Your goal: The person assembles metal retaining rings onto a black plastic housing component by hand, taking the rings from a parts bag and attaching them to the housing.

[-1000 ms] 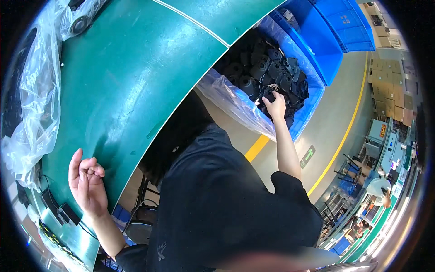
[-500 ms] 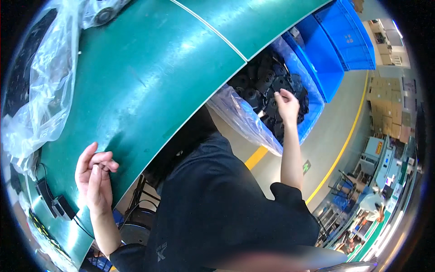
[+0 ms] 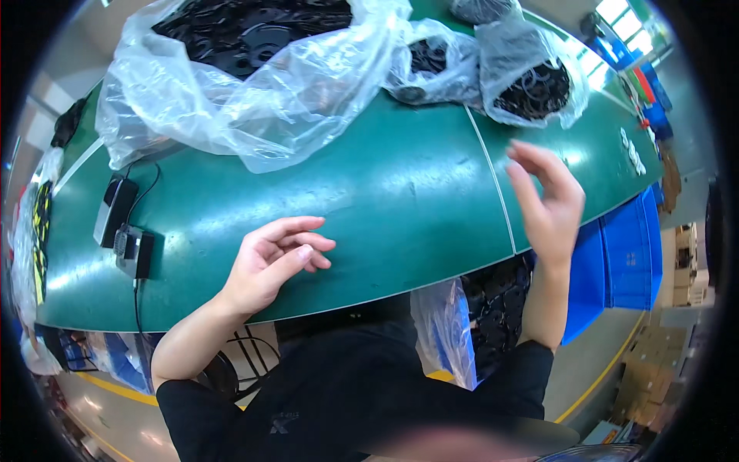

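The right hand [image 3: 550,204] is hovering above the counter [image 3: 385,200], its grip parted around nothing; the left hand [image 3: 265,266] is hanging over the near side, fingers curling loosely, visibly holding nothing. Working well here is likely requiring loose fingers that are clearing thin plastic rims. Beyond the right hand, a clear bag [image 3: 495,58] is holding black rings [image 3: 531,94]; further left, a smaller bag [image 3: 468,81] and a large bag [image 3: 231,108] are containing black parts [image 3: 265,37]. Near right, below the counter, a plastic liner [image 3: 440,323] is hanging beside black moulded pieces [image 3: 496,308].

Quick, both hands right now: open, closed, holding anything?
Left hand: part open, loosely curled, nothing seen in it.
Right hand: open, gently curved, nothing seen in it.
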Motion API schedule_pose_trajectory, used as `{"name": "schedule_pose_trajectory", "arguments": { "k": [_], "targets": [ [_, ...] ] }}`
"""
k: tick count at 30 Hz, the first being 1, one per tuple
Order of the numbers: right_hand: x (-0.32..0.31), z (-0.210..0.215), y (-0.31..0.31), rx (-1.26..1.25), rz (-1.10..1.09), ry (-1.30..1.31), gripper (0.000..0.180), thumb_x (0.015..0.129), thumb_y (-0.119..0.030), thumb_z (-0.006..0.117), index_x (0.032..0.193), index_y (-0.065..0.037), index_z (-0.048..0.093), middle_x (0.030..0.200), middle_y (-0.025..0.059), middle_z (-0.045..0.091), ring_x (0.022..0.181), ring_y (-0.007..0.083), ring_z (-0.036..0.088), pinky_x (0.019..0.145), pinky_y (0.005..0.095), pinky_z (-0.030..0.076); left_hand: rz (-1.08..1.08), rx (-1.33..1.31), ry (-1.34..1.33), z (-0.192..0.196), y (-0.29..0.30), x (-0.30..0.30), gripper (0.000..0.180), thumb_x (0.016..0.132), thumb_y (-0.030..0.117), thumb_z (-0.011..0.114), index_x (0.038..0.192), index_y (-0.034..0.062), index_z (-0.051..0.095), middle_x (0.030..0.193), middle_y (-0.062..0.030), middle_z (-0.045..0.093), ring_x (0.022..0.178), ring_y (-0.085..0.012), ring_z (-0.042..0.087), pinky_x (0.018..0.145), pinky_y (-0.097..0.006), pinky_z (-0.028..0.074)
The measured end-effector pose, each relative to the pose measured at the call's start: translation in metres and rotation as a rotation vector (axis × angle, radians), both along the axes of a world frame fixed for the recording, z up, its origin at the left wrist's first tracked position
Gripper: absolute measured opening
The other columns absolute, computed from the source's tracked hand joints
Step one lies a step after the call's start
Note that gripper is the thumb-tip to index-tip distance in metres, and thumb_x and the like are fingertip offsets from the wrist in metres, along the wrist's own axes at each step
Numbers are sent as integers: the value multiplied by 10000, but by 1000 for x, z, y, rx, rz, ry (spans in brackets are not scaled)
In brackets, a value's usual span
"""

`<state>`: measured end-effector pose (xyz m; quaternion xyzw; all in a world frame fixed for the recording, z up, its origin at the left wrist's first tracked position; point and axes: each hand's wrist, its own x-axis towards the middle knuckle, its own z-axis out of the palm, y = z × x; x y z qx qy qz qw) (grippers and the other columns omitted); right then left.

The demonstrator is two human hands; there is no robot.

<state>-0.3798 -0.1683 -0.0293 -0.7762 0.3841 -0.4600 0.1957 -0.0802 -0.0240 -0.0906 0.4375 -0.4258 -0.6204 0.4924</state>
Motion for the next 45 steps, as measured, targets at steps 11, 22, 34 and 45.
{"name": "schedule_pose_trajectory", "arguments": {
  "k": [11, 22, 34, 45],
  "targets": [
    [138, -14, -190, -115, -56, 486, 163, 698, -141, 618, 809, -45, 688, 803, 170, 648, 754, 314, 636, 714, 362, 502, 7, 61, 28, 2, -4, 5, 346, 874, 70, 535, 1201, -33, 483, 1057, -134, 615, 890, -165, 604, 781, -274, 476],
    [295, 3, -209, -305, 96, 393, 219, 724, -129, 590, 907, -45, 677, 908, 167, 654, 903, 299, 628, 826, 376, 492, -26, 26, -4, 0, -4, 9, 347, 867, 51, 486, 1198, -53, 471, 1077, -127, 598, 875, -132, 595, 832, -276, 474],
    [293, -5, -215, -145, 6, 673, 276, 623, -228, 790, 817, -62, 685, 919, 133, 657, 895, 296, 619, 797, 361, 501, -74, 27, -40, 1, 3, 11, 323, 887, 69, 511, 1195, -26, 490, 1101, -130, 594, 909, -143, 597, 827, -277, 470],
    [231, 26, -123, -313, 439, -112, 142, 696, -35, 608, 810, -50, 692, 842, 91, 659, 777, 237, 638, 720, 319, 502, 199, 78, 123, 2, -5, 10, 327, 896, 120, 509, 1199, -1, 491, 1071, -141, 600, 906, -190, 600, 774, -279, 467]
  ]
}}
